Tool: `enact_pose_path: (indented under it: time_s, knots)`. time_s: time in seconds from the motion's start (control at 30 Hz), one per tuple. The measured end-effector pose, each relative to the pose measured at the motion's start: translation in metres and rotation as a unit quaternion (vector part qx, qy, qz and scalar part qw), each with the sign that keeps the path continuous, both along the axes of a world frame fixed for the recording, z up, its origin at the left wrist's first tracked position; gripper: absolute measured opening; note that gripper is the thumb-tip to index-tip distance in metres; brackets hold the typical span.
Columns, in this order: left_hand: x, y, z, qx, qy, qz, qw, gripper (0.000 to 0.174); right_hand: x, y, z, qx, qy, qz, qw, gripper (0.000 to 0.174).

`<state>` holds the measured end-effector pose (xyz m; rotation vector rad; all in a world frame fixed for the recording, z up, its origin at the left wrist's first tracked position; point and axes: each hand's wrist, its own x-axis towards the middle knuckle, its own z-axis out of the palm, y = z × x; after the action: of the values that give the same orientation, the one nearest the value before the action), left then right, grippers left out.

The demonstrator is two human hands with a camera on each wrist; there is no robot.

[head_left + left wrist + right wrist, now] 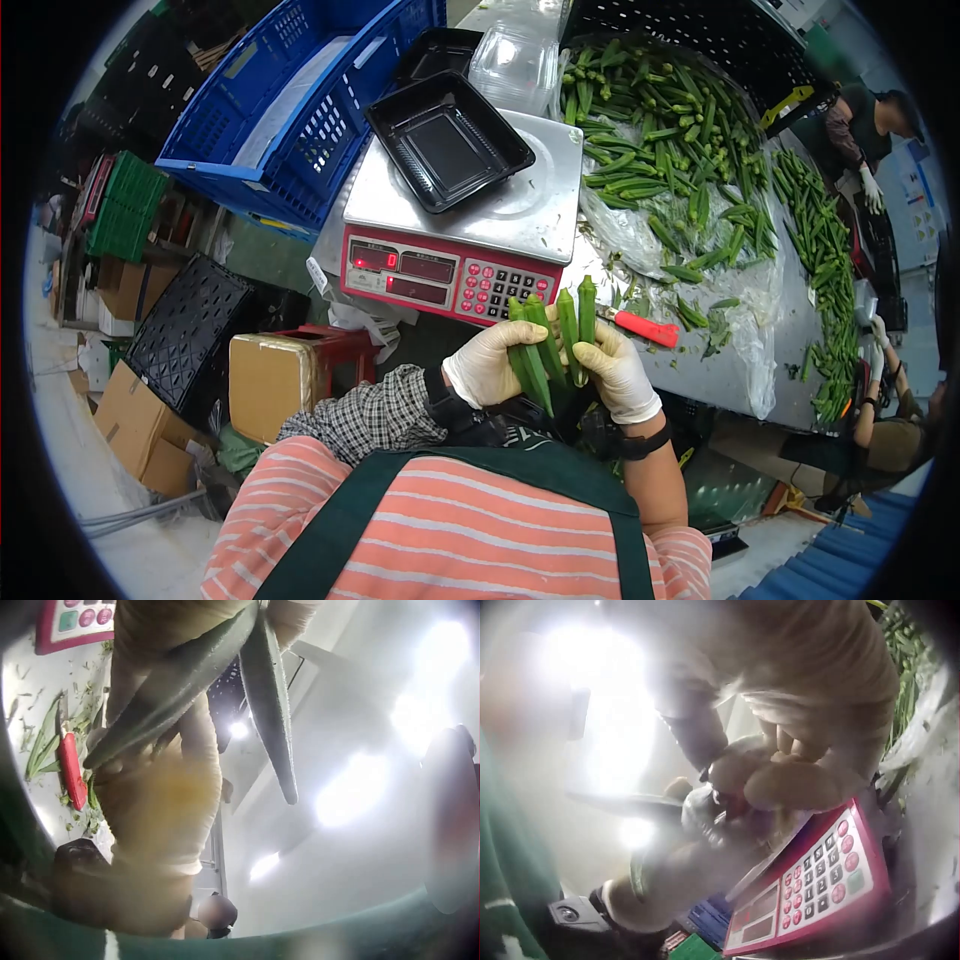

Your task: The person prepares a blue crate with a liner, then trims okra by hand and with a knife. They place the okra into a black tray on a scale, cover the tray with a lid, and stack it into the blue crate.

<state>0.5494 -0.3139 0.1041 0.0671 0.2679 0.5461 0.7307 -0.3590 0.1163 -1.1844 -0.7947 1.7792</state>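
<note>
Okra pods (536, 374) are pinched by both gloved hands: left hand (483, 364) and right hand (618, 376) alike.

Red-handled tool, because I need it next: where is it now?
In the head view, the red-handled tool lies on the metal table, right of the scale, just beyond the right hand, on the near side of the okra pile.

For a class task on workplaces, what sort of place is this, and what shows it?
Probably a produce packing room: there is a heap of okra, a digital scale with a black tray on it, and a blue crate beside that.
</note>
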Motion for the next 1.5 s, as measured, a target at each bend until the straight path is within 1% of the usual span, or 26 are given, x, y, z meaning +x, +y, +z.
enact_pose_path:
  time_s: [0.1, 0.13, 0.2, 0.27, 0.3, 0.33, 0.4, 0.43, 0.47, 0.5, 0.53, 0.57, 0.6, 0.67, 0.73, 0.8, 0.93, 1.03, 1.1, 1.2, 1.27, 1.3, 1.33, 1.4, 1.47, 1.5]
  knots:
    - [-0.001, 0.001, 0.006, -0.012, -0.011, 0.004, 1.000, 0.042, 0.004, -0.002, -0.007, 0.014, 0.035, -0.004, 0.999, 0.032]
    - [-0.003, 0.003, 0.014, -0.016, 0.053, 0.027, 0.998, 0.041, 0.010, -0.005, -0.003, 0.017, 0.034, -0.007, 0.999, 0.032]
    - [-0.011, 0.020, 0.017, 0.022, 0.107, 0.069, 0.992, 0.039, 0.031, -0.021, 0.013, 0.010, -0.060, -0.047, 0.997, 0.030]
    - [-0.033, 0.058, 0.043, 0.205, 0.136, 0.119, 0.962, 0.039, 0.082, -0.062, 0.009, -0.009, -0.161, -0.134, 0.978, 0.029]
    - [-0.044, 0.074, 0.064, 0.223, 0.217, 0.167, 0.936, 0.038, 0.110, -0.088, 0.007, -0.032, -0.210, -0.169, 0.962, 0.030]
    - [-0.052, 0.100, 0.070, 0.212, 0.171, 0.215, 0.938, 0.035, 0.138, -0.117, 0.003, -0.054, -0.257, -0.203, 0.943, 0.031]
    - [-0.069, 0.147, 0.088, 0.238, 0.248, 0.244, 0.907, 0.031, 0.193, -0.179, -0.014, -0.175, -0.370, -0.228, 0.884, 0.039]
    - [-0.074, 0.171, 0.085, 0.216, 0.263, 0.247, 0.907, 0.028, 0.203, -0.209, -0.023, -0.192, -0.641, -0.135, 0.731, 0.042]
    - [-0.079, 0.195, 0.079, 0.195, 0.277, 0.255, 0.906, 0.026, 0.210, -0.225, -0.028, -0.190, -0.845, -0.026, 0.500, 0.046]
    - [-0.086, 0.219, 0.066, 0.190, 0.295, 0.255, 0.901, 0.025, 0.206, -0.217, -0.018, -0.160, -0.809, -0.102, 0.557, 0.050]
    - [-0.081, 0.226, 0.067, 0.184, 0.316, 0.255, 0.895, 0.023, 0.207, -0.205, -0.017, -0.159, -0.809, -0.105, 0.556, 0.050]
    - [-0.076, 0.230, 0.067, 0.147, 0.402, 0.287, 0.857, 0.017, 0.209, -0.191, -0.017, -0.104, -0.705, -0.183, 0.678, 0.048]
    - [-0.083, 0.235, 0.059, 0.151, 0.403, 0.285, 0.856, 0.017, 0.211, -0.175, -0.018, -0.046, -0.575, -0.256, 0.776, 0.045]
    - [-0.113, 0.256, 0.037, 0.205, 0.422, 0.138, 0.872, 0.014, 0.213, -0.130, -0.020, 0.061, -0.704, -0.143, 0.693, 0.037]
    - [-0.122, 0.246, 0.045, 0.318, 0.466, 0.151, 0.811, 0.016, 0.215, -0.083, -0.031, 0.080, -0.710, -0.115, 0.691, 0.029]
    - [-0.062, 0.183, 0.098, 0.338, 0.508, 0.310, 0.729, 0.035, 0.227, -0.045, -0.060, 0.142, -0.732, -0.099, 0.659, 0.025]
    - [0.009, 0.115, 0.136, 0.479, 0.485, 0.197, 0.705, 0.042, 0.252, -0.008, -0.083, 0.108, -0.770, 0.029, 0.628, 0.025]
    - [0.070, 0.070, 0.123, 0.558, 0.463, 0.070, 0.685, 0.037, 0.267, -0.007, -0.055, 0.187, -0.705, -0.017, 0.684, 0.023]
    - [0.114, 0.051, 0.105, 0.579, 0.418, -0.026, 0.700, 0.034, 0.265, -0.002, -0.021, 0.122, -0.525, -0.062, 0.840, 0.020]
    - [0.175, 0.038, 0.074, 0.599, 0.347, -0.093, 0.716, 0.034, 0.268, 0.002, 0.009, 0.122, -0.488, -0.009, 0.864, 0.019]
    - [0.209, 0.030, 0.032, 0.669, 0.363, -0.013, 0.649, 0.037, 0.265, 0.007, 0.020, 0.126, -0.483, 0.022, 0.866, 0.022]
    - [0.222, 0.026, 0.025, 0.663, 0.382, -0.056, 0.641, 0.042, 0.260, 0.011, 0.028, 0.157, -0.456, 0.048, 0.875, 0.023]
    - [0.232, 0.025, 0.018, 0.633, 0.358, -0.075, 0.682, 0.041, 0.254, 0.016, 0.031, 0.187, -0.427, 0.074, 0.881, 0.023]
    - [0.239, 0.035, 0.016, 0.545, 0.377, -0.235, 0.711, 0.037, 0.256, 0.032, 0.024, 0.187, -0.350, 0.063, 0.916, 0.025]
    - [0.232, 0.034, -0.024, 0.397, 0.340, -0.087, 0.848, 0.029, 0.271, 0.058, -0.002, 0.174, -0.336, 0.013, 0.926, 0.028]
    - [0.225, 0.042, -0.025, 0.325, 0.331, -0.075, 0.883, 0.027, 0.277, 0.067, -0.014, 0.252, -0.481, 0.041, 0.839, 0.029]
